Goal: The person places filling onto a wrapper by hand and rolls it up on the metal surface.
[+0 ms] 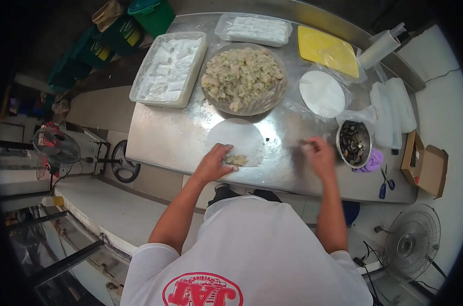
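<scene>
A thin round white wrapper lies on the steel table, with a small strip of filling near its front edge. My left hand touches the wrapper's left side beside the filling, its fingers curved together; what they pinch, if anything, is hidden. Off to the right, my right hand is over the table with its fingers pinched on something small and dark, too blurred to name. Right of that hand stands a metal bowl of dark pieces. Behind the wrapper is a large bowl of chunky filling.
Two plastic tubs of white floured rolls stand at the back. A yellow board, a stack of round wrappers, clear containers, a purple cloth, scissors and an open cardboard box are rightward.
</scene>
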`<state>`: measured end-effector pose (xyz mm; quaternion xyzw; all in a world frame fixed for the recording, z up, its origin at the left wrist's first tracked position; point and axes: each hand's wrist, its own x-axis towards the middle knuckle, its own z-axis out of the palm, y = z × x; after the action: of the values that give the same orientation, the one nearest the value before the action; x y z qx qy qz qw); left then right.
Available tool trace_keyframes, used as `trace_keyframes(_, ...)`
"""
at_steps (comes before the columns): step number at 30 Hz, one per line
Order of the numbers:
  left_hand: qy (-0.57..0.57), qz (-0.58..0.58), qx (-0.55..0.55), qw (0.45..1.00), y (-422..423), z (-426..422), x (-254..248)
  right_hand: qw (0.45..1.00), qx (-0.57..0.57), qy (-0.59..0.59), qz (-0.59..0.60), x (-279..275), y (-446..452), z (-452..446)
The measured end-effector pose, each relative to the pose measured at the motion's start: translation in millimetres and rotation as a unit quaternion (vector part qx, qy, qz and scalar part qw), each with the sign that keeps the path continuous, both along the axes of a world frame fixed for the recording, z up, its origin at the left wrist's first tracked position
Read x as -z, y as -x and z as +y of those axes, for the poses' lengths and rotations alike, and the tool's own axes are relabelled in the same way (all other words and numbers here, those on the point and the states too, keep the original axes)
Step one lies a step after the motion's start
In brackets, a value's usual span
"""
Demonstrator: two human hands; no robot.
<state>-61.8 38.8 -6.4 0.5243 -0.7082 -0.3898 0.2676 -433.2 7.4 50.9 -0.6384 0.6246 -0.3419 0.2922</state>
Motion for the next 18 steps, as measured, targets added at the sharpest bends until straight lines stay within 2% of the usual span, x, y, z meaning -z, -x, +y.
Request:
trace_keyframes(1, 0.002, -0.027, 0.011, 1.000, 2.4, 0.6, -4.4, 0.996, -0.042, -0.046, -0.060, -2.1, -38.9, 8.0)
trace_keyframes(2, 0.000, -0.053, 0.017, 0.998, 3.5, 0.4, -6.3, 0.991, -0.075, -0.110, -0.027, 3.4, -69.1, 10.9)
trace_keyframes(3, 0.001, -0.051, 0.020, 0.999, 4.3, -0.1, -4.0, 0.985, -0.122, -0.075, -0.091, 27.5, -95.6, 13.1)
trace_keyframes(5, 0.037, -0.054, 0.019, 0.998, 4.5, -0.6, 2.6, 0.983, -0.137, -0.063, -0.109, 38.2, -142.2, 13.0)
trace_keyframes(7, 0.051, -0.036, 0.022, 0.998, 5.4, -3.0, 4.2, 0.981, -0.190, 0.031, -0.014, 57.1, -162.7, 7.9)
trace_keyframes(8, 0.064, -0.019, 0.024, 0.997, 4.1, -4.1, 4.8, 0.981, -0.191, 0.029, -0.011, 64.6, -164.9, 8.7)
trace_keyframes(10, 0.069, -0.023, 0.055, 0.996, -2.1, -6.9, 11.8, 0.959, -0.271, 0.078, 0.035, 66.8, -164.9, 10.1)
trace_keyframes(13, 0.081, -0.031, 0.079, 0.993, -7.8, -8.9, 16.0, 0.962, -0.254, 0.078, 0.055, 52.1, -162.9, 23.8)
trace_keyframes(18, 0.089, -0.020, 0.094, 0.991, -11.3, -16.6, 13.5, 0.960, -0.248, 0.089, 0.093, 61.9, -166.2, 25.2)
